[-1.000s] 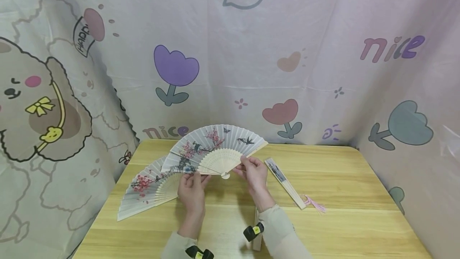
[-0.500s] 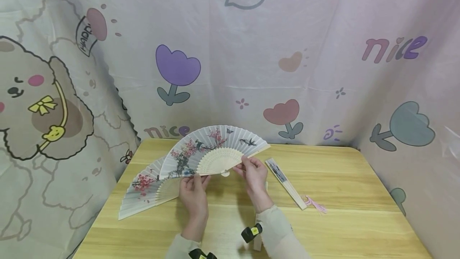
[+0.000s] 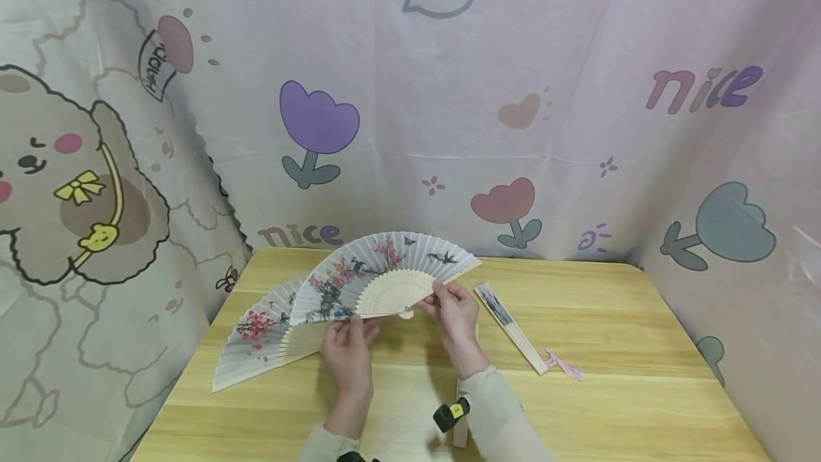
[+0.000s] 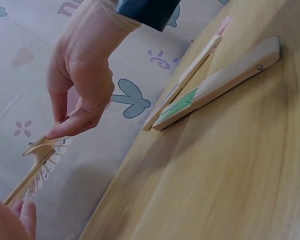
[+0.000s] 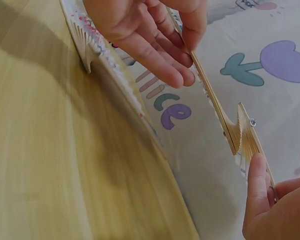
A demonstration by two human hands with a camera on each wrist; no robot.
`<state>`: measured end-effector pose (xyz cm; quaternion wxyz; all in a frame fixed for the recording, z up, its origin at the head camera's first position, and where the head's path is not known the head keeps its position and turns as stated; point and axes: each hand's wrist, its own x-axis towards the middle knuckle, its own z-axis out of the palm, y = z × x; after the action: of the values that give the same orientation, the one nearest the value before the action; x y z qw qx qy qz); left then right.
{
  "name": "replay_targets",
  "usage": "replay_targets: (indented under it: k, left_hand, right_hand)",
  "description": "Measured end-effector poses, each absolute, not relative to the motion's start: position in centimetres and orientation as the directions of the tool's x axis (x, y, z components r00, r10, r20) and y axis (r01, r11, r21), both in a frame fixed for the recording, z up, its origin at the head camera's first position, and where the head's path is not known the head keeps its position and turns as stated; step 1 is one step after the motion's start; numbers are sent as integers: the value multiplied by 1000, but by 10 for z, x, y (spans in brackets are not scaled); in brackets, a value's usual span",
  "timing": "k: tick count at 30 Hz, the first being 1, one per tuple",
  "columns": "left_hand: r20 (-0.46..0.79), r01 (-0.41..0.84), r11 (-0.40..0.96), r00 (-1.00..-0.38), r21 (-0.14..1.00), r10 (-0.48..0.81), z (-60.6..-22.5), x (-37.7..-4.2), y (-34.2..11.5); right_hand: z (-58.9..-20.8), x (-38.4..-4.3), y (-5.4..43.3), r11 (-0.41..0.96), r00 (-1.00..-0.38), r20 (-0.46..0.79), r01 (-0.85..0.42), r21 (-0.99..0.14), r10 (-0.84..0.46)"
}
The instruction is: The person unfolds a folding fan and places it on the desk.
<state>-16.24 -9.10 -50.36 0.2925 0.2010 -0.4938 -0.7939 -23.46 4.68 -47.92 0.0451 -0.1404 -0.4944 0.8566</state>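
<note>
A spread white folding fan [image 3: 394, 291] with pink blossoms and dark birds is held up above the table. My left hand [image 3: 349, 358] pinches its left outer stick between thumb and fingers. With my right hand [image 3: 457, 316] I pinch the right outer stick near the pivot. In the right wrist view the fan's sticks [image 5: 212, 97] appear edge-on, running between my left hand [image 5: 150, 40] and right hand [image 5: 285, 210]. Behind my left hand, a second spread folding fan [image 3: 253, 334] with red blossoms lies on the table, partly covered by the held fan.
A folded fan [image 3: 509, 326] with a pink tassel [image 3: 564, 366] lies right of my right hand. Another folded fan [image 4: 240, 70], with a green section, lies partly beneath my right forearm in the head view. The wooden table [image 3: 616, 348] meets a printed curtain [image 3: 410, 91] behind.
The held fan has spread a little further at its left side, and its left edge has dipped. Both hands keep their hold; the left has shifted slightly right and down.
</note>
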Motion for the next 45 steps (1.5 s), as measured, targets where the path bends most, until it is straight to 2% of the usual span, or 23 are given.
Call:
replay_targets:
  k: [21,45]
  left_hand:
    - [-212,19,-379,-803,925,-556,-528,-154,-96]
    - [-267,-69,-382,-826,922,-497,-538,-151,-100]
  right_hand:
    - [-509,-234,55,-415,-948,-272,184,-891,164]
    - [-526,-234,62,-327,-929,-342,282,-902,141]
